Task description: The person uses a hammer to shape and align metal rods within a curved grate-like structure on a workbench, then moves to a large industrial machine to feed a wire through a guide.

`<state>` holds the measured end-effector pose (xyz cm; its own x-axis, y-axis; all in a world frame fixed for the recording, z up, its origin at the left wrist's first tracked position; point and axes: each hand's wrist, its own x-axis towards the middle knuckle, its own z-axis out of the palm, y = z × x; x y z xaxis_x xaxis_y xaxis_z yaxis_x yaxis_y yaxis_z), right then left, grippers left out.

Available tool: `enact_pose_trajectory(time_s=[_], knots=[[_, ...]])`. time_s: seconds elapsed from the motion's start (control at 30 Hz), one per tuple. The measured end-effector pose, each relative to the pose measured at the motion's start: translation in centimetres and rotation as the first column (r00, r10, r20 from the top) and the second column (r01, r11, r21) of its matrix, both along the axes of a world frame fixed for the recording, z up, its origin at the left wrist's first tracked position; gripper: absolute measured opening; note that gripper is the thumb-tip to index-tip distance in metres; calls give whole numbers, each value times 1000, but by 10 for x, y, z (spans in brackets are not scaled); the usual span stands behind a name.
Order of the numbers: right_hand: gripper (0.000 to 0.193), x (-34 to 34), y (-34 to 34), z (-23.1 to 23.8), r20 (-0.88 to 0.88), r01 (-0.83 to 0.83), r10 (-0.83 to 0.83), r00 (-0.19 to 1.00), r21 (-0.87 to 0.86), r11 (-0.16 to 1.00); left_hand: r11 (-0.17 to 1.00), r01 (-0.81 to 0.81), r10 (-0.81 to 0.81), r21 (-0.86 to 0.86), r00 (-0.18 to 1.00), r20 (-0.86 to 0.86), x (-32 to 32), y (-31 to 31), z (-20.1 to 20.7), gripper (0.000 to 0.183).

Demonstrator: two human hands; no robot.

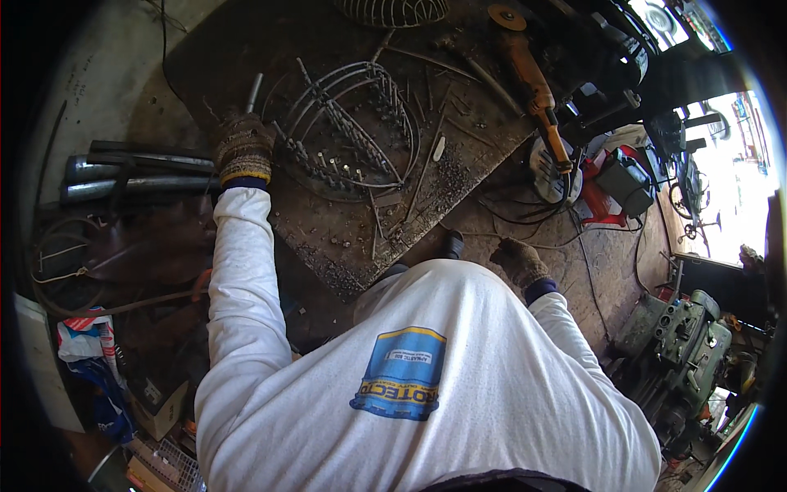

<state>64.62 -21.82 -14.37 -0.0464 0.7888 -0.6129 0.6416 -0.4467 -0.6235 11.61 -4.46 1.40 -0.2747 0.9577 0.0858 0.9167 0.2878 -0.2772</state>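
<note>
My left hand (244,148), in a brown knitted work glove, is closed round a short metal rod (255,93) whose bare end sticks up above the fist. It is over the left edge of a dark metal worktable (320,262). Just right of it lies a round frame of bent metal rods (348,131), with rows of short studs along its bars. My right hand (520,261), also gloved, is low beside my right knee, away from the table. Its fingers look curled in, with nothing visible in them.
An orange angle grinder (529,70) lies on the table's far right. Loose rods and metal bits litter the tabletop. Metal pipes (123,176) are at the left. Cables (525,215) cross the floor near a red-and-grey machine (619,184). A green machine (680,353) stands at the right.
</note>
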Motion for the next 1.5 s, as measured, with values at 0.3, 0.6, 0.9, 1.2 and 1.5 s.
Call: enact_pose_trajectory(time_s=[0.3,0.6,0.9,1.2,1.5], knots=[[48,-12,8,9,94,-83,88,992,-54,995,998,63,-64,30,997,42,-4,0,-7,26],[44,0,-1,-17,30,-10,11,999,-28,1000,999,-20,15,44,992,128,-19,3,-31,41],[48,-2,-15,-9,95,-18,23,995,-59,998,973,-143,115,179,980,163,-16,2,-27,44],[50,-16,-13,18,177,-61,71,982,-59,996,977,-213,171,-9,762,624,-2,-13,9,53],[51,-18,-10,1,228,-202,196,954,4,979,967,-213,18,142,607,794,-25,-19,-17,54]])
